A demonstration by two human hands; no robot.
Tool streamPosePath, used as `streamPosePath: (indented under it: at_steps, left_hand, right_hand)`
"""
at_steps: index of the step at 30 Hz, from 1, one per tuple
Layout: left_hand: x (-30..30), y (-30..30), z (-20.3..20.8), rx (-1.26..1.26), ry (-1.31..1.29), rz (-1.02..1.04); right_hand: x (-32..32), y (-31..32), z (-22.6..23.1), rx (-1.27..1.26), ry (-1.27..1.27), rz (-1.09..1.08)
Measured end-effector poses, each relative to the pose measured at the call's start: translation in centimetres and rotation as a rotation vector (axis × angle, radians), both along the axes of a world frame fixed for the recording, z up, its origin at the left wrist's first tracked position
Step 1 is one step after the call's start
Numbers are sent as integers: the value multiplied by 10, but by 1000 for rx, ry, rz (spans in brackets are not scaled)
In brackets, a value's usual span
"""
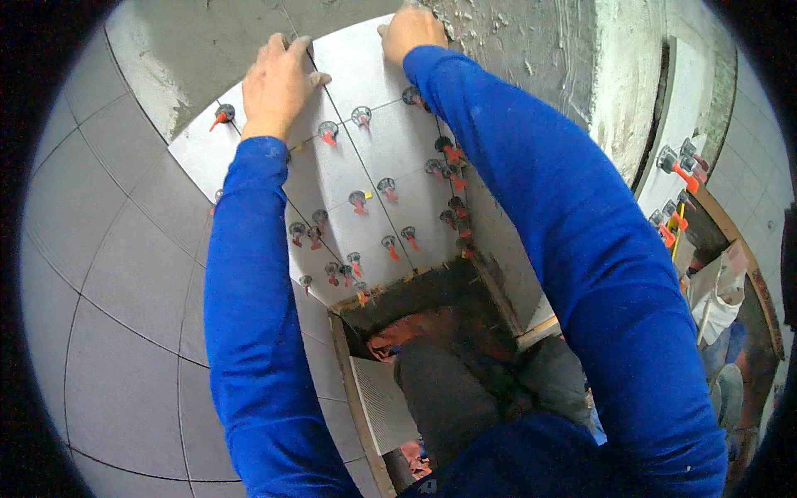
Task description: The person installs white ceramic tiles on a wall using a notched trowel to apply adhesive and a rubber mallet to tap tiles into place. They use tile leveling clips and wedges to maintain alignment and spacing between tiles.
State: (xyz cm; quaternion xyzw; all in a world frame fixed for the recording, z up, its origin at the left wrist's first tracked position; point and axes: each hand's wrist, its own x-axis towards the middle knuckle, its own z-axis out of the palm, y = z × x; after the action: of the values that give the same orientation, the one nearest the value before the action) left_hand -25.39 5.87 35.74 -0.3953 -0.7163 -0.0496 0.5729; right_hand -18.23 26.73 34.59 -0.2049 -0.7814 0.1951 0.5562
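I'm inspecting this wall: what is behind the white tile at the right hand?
Grey wall shows past the top edge of the white tile. Directly behind the tile, everything is covered and cannot be seen.

We've got large grey wall tiles (124, 266) with dark joints at left, bare grey cement (187, 50) up top, a rough whitish plaster strip (618, 100) upper right, pale tiles (751, 116) far right. Dark area (440, 295) below; we can't tell wall base from floor.

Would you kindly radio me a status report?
Left hand at pale tile, left edge. Right hand, its upper right corner. Red-handled clips below. No visible obstruction.
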Motion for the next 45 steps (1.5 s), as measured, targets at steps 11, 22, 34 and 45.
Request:
streamPosePath:
  at_steps: [11,22,34,45]
  left_hand:
    - [14,1,3,17,18,-231]
    - [-2,9,8,11,48,-165]
    - [8,8,10,-27,28,-99]
    - [8,9,9,-47,49,-85]
  right_hand:
    - [-21,11,11,-47,87,-45]
    - [-26,11,10,-58,175,-22]
    - [-23,12,12,2,105,-71]
    - [-22,10,12,-31,121,-64]
